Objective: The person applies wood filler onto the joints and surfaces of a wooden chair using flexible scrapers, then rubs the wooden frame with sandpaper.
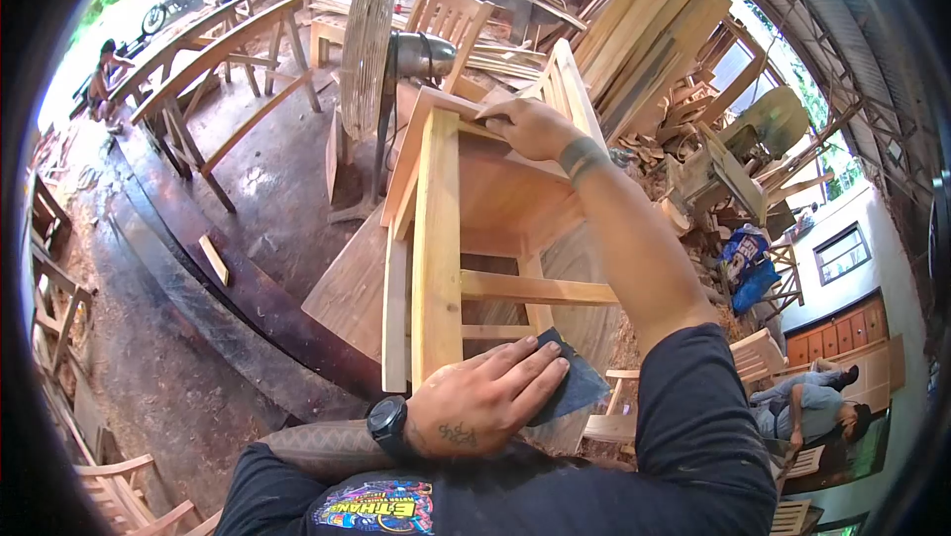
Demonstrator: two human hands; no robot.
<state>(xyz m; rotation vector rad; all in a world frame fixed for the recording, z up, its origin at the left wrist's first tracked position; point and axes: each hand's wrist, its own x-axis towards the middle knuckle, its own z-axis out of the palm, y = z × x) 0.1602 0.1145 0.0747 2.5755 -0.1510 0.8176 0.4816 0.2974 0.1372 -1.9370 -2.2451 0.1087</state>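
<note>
A light wooden chair (pixel 436 239) rests tipped over in front of me, its legs and crossbars toward my body. My right hand (pixel 535 130) is closed around the edge of its frame at the far corner, near the slatted back (pixel 570 90). Close to my chest, my left hand (pixel 485 397), with a black watch at the wrist, lies over a dark sheet of sandpaper (pixel 572 382). Its fingers press together on the sheet, beside the near end of the chair leg. Part of the sheet is hidden under the fingers.
Beyond the chair stands a fan (pixel 369 55). Stacked boards (pixel 644 26) and wood scraps (pixel 693 120) lie at the back right. Wooden frames (pixel 213 55) stand at the left. Another person (pixel 807 412) is at the far right, and one more person (pixel 102 80) sits far left.
</note>
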